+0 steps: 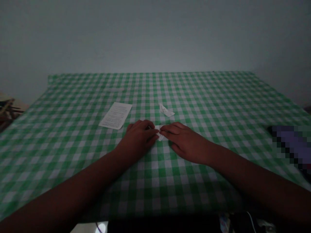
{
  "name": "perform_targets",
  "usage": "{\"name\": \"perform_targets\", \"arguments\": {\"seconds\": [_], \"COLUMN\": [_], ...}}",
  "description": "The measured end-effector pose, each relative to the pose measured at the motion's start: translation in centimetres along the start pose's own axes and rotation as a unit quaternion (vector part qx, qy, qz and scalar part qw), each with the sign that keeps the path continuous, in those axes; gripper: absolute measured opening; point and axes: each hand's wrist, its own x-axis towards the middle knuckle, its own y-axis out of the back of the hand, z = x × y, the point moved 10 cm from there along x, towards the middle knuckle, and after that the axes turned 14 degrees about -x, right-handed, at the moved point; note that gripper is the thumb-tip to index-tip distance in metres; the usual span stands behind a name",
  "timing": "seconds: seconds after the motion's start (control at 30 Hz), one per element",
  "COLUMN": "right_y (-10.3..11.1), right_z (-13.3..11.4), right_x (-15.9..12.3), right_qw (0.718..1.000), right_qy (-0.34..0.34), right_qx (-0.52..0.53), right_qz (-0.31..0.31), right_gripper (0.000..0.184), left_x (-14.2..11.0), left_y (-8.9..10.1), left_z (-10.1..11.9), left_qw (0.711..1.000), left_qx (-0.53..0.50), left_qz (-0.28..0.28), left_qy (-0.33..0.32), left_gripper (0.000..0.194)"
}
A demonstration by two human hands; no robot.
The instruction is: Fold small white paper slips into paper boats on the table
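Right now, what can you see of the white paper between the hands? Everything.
The white paper looks small, thin and possibly folded, with dark marks on its near part and a fairly straight far edge. It is on or just above the green-and-white checked tablecloth, between the left hand and right hand, both touching it and hiding its sides.

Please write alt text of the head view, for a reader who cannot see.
A person's left grip and right grip touch a small piece of white paper on a green and white checked tablecloth. Beyond lie a printed sheet, to the left, and a creased paper scrap; a dark pixelated object is at right.
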Motion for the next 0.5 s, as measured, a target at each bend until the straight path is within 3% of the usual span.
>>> {"name": "perform_targets", "arguments": {"seconds": [0.37,0.5], "right_y": [0.1,0.49], "right_z": [0.24,0.59], "right_x": [-0.26,0.24], "right_qw": [1.0,0.999], "right_qy": [-0.003,-0.023], "right_qx": [-0.026,0.002], "right_qz": [0.006,0.033], "right_gripper": [0.05,0.035], "left_x": [-0.02,-0.03], "left_y": [-0.04,-0.03], "left_z": [0.5,0.61], "left_qw": [1.0,1.0], "left_qx": [0.027,0.03], "left_qz": [-0.005,-0.003], "left_qy": [0.003,0.003], "left_gripper": [0.024,0.024]}}
